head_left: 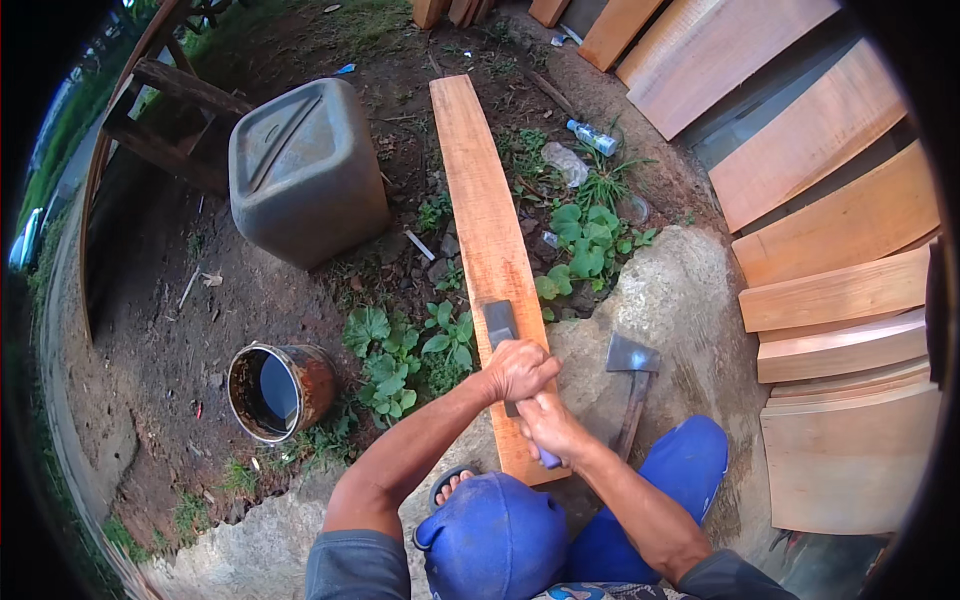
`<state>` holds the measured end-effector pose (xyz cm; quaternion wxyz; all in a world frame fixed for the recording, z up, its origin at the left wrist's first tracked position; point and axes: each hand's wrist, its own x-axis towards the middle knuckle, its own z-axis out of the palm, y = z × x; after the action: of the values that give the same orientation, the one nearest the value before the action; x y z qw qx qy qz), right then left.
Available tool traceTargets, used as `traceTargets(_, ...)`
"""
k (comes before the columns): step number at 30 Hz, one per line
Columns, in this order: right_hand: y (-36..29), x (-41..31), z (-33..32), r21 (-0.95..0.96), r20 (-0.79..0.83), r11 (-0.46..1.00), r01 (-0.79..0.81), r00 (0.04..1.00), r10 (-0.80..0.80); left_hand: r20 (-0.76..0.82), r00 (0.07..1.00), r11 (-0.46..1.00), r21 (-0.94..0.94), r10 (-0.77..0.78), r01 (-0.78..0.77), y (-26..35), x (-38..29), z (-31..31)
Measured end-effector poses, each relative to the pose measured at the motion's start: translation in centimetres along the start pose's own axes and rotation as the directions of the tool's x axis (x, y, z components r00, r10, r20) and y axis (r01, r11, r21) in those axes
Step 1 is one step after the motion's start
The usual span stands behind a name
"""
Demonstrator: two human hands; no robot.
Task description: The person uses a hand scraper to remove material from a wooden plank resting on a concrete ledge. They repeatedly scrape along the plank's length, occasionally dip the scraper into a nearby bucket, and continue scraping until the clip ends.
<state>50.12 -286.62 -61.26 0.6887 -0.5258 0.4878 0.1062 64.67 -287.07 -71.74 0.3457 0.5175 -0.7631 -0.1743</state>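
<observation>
A long wooden plank (487, 202) lies lengthwise before me, its near end by my legs. On its near half rests a dark, narrow, block-shaped hand tool (499, 319); its exact kind is unclear. My left hand (521, 369) is closed over the tool's middle. Just nearer to me, my right hand (553, 429) grips a handle whose purple end (549, 456) shows below the fist. The hands touch or nearly touch, and they hide much of the tool. An axe (634, 356) with a wooden handle lies on the concrete right of the plank.
A large grey plastic jerrycan (307, 180) stands left of the plank. Nearer is a rusty bucket (319, 386) with dark liquid. Leafy plants (386, 375) flank the plank. Several boards (810, 135) lean along the right. Plastic bottles (592, 138) lie at upper right.
</observation>
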Motion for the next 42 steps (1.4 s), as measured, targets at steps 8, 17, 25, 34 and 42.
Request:
traceTargets(8,0.8,1.1,-0.8,-0.023,-0.085,0.999,0.039,0.996,-0.041,0.179,0.957,0.948,-0.181,-0.23,0.261,3.9,0.4,-0.2)
traceTargets(17,4.3,-2.6,0.1,-0.03,-0.06,0.997,-0.071,0.996,0.069,0.235,0.937,0.945,-0.136,-0.26,0.296,5.0,-0.4,1.1)
traceTargets(25,8.3,-5.0,3.5,-0.272,-0.281,0.86,0.431,0.819,-0.5,0.135,0.964,0.915,-0.309,-0.227,0.259,11.1,-4.3,2.2)
traceTargets(34,6.5,-4.2,1.0,-0.099,-0.155,0.967,0.236,0.956,-0.25,0.308,0.916,0.917,-0.22,-0.259,0.333,9.5,-2.3,0.5)
traceTargets(42,-1.2,0.6,-0.4,-0.026,-0.062,0.999,0.032,0.998,-0.033,0.147,0.964,0.966,-0.108,-0.22,0.236,3.1,-1.0,1.2)
